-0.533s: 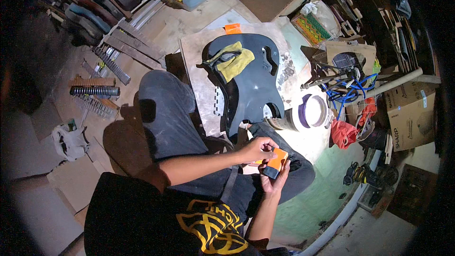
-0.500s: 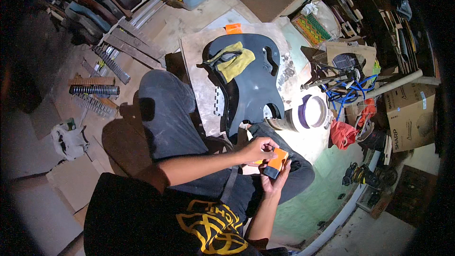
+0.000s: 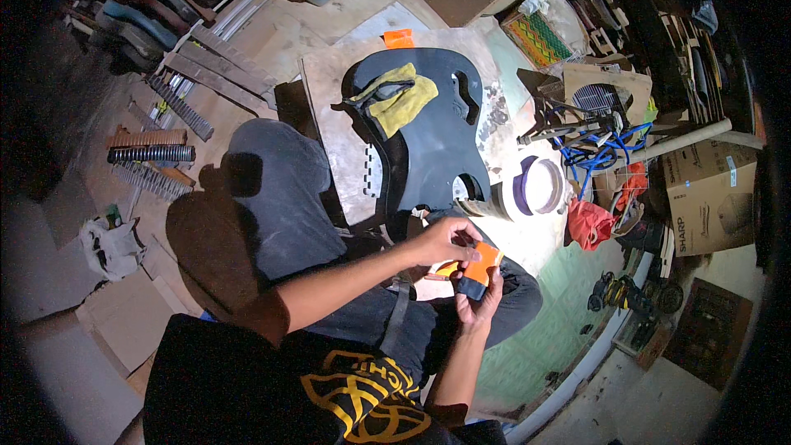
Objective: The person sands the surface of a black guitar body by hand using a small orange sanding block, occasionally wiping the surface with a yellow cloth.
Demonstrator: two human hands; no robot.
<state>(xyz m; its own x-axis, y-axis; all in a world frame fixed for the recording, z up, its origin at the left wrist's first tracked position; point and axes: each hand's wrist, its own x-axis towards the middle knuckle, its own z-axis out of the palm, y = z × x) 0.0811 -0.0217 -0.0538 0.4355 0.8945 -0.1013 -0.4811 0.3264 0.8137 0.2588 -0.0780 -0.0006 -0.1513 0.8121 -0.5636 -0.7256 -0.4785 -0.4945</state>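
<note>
A small orange and black block [image 3: 480,268] is held over my lap, its orange part up and the black end towards me. My right hand [image 3: 484,306] wraps it from below and the right side. The fingers of my left hand [image 3: 449,245] are bent in a pinch at its upper left edge. Another orange-yellow piece [image 3: 446,269] shows partly under my left hand. Beyond my hands lies a dark grey, curved panel with cutouts [image 3: 428,144], shaped rather like a guitar body. A crumpled yellow cloth [image 3: 404,107] rests on its upper left part.
The panel lies on a pale stained board [image 3: 329,128]. A round white and purple container [image 3: 537,187] stands brightly lit at its right. Blue cable [image 3: 597,152], red cloth [image 3: 590,224] and a cardboard box [image 3: 710,202] are farther right. Slotted strips [image 3: 152,152] lie on the left.
The whole view has shifted a little, so most things sit slightly higher and to the left. Both hands keep the block, which has turned slightly; the left fingers have shifted on its edge.
</note>
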